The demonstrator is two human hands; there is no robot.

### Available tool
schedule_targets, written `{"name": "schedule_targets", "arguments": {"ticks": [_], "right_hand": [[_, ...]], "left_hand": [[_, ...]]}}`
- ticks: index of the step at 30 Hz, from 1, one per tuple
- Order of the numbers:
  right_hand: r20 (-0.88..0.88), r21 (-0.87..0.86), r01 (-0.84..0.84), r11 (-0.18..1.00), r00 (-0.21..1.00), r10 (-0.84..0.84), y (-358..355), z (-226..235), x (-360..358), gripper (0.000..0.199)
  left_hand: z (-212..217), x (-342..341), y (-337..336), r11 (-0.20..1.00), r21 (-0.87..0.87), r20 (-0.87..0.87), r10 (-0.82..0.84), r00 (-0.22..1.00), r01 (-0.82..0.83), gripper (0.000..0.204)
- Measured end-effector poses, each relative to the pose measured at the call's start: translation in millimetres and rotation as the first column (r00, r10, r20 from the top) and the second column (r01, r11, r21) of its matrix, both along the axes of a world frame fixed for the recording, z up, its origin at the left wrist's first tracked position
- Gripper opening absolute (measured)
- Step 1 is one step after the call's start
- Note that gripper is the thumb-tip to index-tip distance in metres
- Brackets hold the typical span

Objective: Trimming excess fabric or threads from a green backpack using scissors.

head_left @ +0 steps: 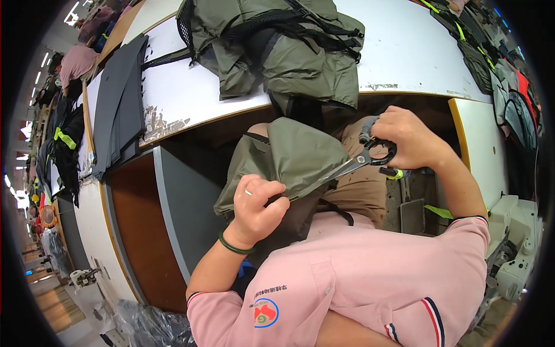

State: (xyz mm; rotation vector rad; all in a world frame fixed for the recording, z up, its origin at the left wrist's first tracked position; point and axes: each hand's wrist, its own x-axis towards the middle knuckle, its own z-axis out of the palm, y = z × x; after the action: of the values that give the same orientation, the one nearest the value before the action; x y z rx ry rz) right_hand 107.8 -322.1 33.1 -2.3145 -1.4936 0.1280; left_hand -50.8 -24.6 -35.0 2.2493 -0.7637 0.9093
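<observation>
Over my lap hangs a piece of olive-green fabric (pixel 303 147), joined by cloth to the green backpack (pixel 306 61) lying on the white table; whether they are one piece I cannot tell. My left hand (pixel 258 202), with a ring and a dark green bangle, pinches the fabric's near edge. Black-handled scissors (pixel 359 163) sit in my right hand (pixel 407 136), a finger and thumb at the loops. Their blades point left and lie against the fabric's right edge; the tips are hard to make out.
Dark grey panels (pixel 120 98) drape over the white table (pixel 410 52) on the left. Beneath it are open compartments with a grey divider (pixel 182 214). A sewing machine (pixel 514 243) stands at right, more bags (pixel 514 104) behind it. Another person (pixel 78 63) works at far left.
</observation>
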Motion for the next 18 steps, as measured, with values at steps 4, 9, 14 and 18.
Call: {"name": "schedule_targets", "arguments": {"ticks": [4,9,14,18], "right_hand": [[0.092,-0.127,-0.001,0.992,0.996,0.013,-14.6,14.1,5.0,0.027],[0.148,-0.072,-0.042,0.997,0.988,0.053,-14.2,16.7,3.7,0.027],[0.106,-0.093,-0.057,0.994,0.992,0.067,-12.6,12.9,2.9,0.027],[0.114,-0.214,-0.024,0.976,0.992,0.049,-15.1,12.8,3.4,0.023]], "left_hand": [[-3.2,-1.0,-0.8,1.0,-0.001,0.007,-0.016,1.0,0.016,0.022],[-1.1,-0.5,-4.7,0.999,-0.022,0.013,-0.027,1.0,0.027,0.024],[0.5,-0.6,-6.3,0.999,-0.042,-0.001,-0.028,1.0,0.028,0.027],[0.6,-1.4,-6.6,0.997,-0.079,-0.028,-0.026,0.999,0.024,0.03]]}}
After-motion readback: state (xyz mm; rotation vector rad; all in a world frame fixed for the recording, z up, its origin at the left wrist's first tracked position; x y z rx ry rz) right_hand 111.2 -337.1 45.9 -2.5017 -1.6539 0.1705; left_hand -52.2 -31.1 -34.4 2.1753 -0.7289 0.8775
